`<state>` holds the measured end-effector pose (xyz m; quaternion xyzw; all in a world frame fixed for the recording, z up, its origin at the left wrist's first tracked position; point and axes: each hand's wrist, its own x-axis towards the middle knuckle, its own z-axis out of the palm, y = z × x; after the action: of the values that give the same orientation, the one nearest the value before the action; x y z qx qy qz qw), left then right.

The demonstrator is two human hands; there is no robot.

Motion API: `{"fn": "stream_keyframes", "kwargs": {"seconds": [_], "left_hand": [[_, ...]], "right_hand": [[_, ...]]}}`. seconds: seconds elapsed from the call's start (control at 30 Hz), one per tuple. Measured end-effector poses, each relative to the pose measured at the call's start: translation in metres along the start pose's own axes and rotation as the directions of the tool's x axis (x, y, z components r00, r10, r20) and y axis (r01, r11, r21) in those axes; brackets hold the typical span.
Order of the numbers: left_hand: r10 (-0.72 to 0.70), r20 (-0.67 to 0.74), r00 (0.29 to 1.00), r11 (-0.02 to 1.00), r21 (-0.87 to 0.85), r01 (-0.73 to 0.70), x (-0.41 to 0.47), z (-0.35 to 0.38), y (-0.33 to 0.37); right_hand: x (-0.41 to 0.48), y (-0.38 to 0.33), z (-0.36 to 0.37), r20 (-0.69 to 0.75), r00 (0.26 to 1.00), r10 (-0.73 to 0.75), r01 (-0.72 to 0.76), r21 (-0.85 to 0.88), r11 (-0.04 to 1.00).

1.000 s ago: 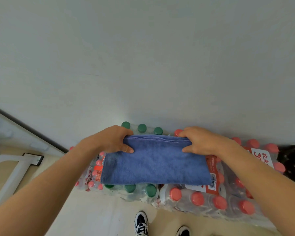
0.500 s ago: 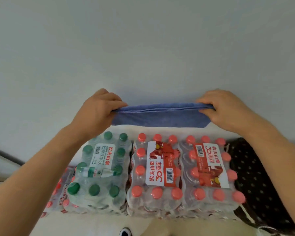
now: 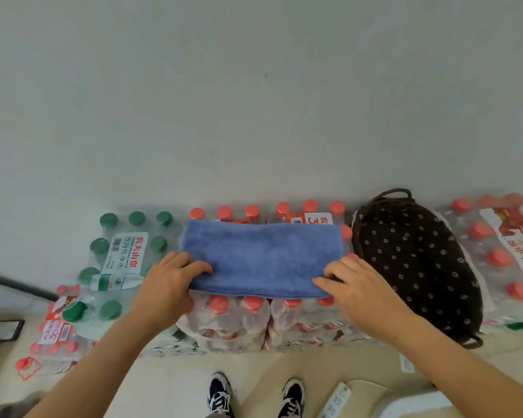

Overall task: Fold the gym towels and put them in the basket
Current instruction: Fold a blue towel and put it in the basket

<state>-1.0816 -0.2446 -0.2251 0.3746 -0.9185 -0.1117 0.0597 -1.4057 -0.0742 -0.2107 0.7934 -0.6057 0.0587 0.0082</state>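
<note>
One blue towel (image 3: pixel 261 257) lies flat as a long folded rectangle, plush and even-edged, across the red-capped bottle packs (image 3: pixel 224 321); the left hand (image 3: pixel 168 282) curls its fingers round the near left corner, thumb on top; the right hand (image 3: pixel 357 288) sets bent fingers on the near right corner, grip unclear; the green-capped pack (image 3: pixel 103 267) at left reads 农夫山泉 饮用纯净水; a dark flower-print bag (image 3: pixel 414 267) sits just right

Single head-worn wide-angle view, faces forward and down, close above left hand (image 3: pixel 167 286), right hand (image 3: pixel 361 292) and towel (image 3: pixel 261 256).
</note>
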Motion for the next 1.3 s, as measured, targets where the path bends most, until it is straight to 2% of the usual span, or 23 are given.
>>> {"fn": "stream_keyframes", "kwargs": {"seconds": [0.07,0.13,0.17,0.23,0.27,0.3,0.4,0.47,0.53,0.67,0.8,0.9,0.97,1.07,1.2,1.3], "left_hand": [[-0.088,0.167,0.982,0.996,0.038,0.083,0.001,-0.01,0.001],[-0.106,0.301,0.948,0.994,0.054,0.094,0.007,-0.022,0.004],[-0.097,0.298,0.95,0.995,0.028,0.093,0.011,-0.027,0.01],[-0.013,0.021,1.0,0.998,-0.059,0.014,0.024,-0.028,0.026],[0.012,-0.102,0.995,0.998,-0.064,-0.018,0.035,-0.024,0.036],[0.021,-0.156,0.988,0.998,-0.049,-0.029,0.046,-0.017,0.047],[0.027,-0.03,0.999,0.997,0.069,-0.024,0.069,0.017,0.073],[-0.067,0.055,0.996,0.987,0.149,0.058,0.067,0.036,0.074],[-0.207,0.043,0.977,0.968,0.157,0.198,0.061,0.04,0.064],[-0.393,-0.023,0.919,0.911,0.126,0.393,0.059,0.035,0.047],[-0.606,-0.061,0.793,0.795,-0.098,0.599,0.055,0.028,0.045],[-0.694,-0.042,0.719,0.695,-0.3,0.653,0.047,0.017,0.04],[-0.714,-0.029,0.699,0.67,-0.315,0.672,0.04,0.009,0.036],[-0.763,0.048,0.644,0.602,-0.31,0.736,0.037,0.003,0.027],[-0.778,0.044,0.627,0.585,-0.314,0.748,0.037,0.001,0.028],[-0.764,0.058,0.642,0.597,-0.314,0.738,0.037,-0.004,0.032]], "right_hand": [[0.003,0.001,-0.01,0.124,0.989,0.078,-0.083,0.039,0.996],[0.009,0.003,-0.02,0.225,0.96,0.168,-0.203,0.143,0.969],[0.014,0.002,-0.024,0.227,0.952,0.203,-0.25,0.205,0.946],[0.033,-0.005,-0.025,0.094,0.964,0.249,-0.266,0.287,0.92],[0.047,-0.009,-0.022,0.026,0.963,0.27,-0.266,0.289,0.92],[0.063,-0.014,-0.017,0.002,0.956,0.295,-0.284,0.276,0.918],[0.098,-0.033,0.011,0.091,0.934,0.344,-0.355,0.181,0.917],[0.101,-0.039,0.029,0.167,0.913,0.372,-0.394,0.128,0.91],[0.091,-0.029,0.035,0.161,0.885,0.436,-0.455,0.103,0.885],[0.064,0.006,0.039,0.146,0.808,0.571,-0.582,0.04,0.813],[0.06,0.012,0.034,0.172,0.75,0.639,-0.653,0.04,0.756],[0.059,0.005,0.024,0.146,0.712,0.687,-0.702,0.11,0.704],[0.06,0.007,0.015,0.153,0.665,0.731,-0.742,0.243,0.625],[0.063,0.015,0.001,0.245,0.6,0.762,-0.764,0.46,0.453],[0.065,0.017,0.006,0.358,0.551,0.754,-0.81,0.445,0.381],[0.066,0.014,0.005,0.405,0.51,0.759,-0.828,0.47,0.305]]}}
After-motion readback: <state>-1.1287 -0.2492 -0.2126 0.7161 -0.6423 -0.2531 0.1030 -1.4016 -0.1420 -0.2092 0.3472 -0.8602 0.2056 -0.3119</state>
